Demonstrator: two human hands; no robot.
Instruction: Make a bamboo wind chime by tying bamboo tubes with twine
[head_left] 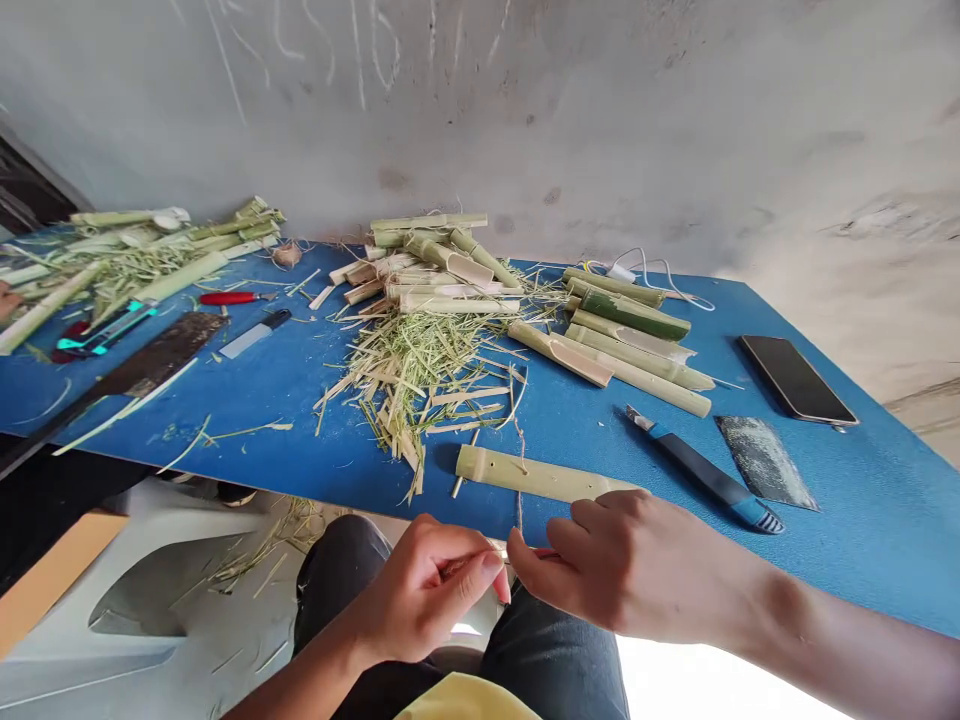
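My left hand [431, 590] and my right hand [600, 560] meet above my lap at the table's front edge, both closed in a pinch. A thin brown string [519, 510] runs down from the table to their fingertips. Inside my left fingers shows a bit of brown strand, mostly hidden. A small red piece shows between the fingers of my right hand; what it belongs to is covered. Behind the hands, a split bamboo piece [551, 476] with small holes lies flat, the string crossing over it. Beside its left end is a thin bamboo stick [466, 463].
On the blue table [300, 440] are piled bamboo pieces and shavings [427, 350], a utility knife [705, 475], sandpaper [765, 460], a phone [796, 378], a cleaver [161, 355], a small blade [255, 334] and a red-handled tool [232, 298]. Part of another person's hand [9, 302] shows far left.
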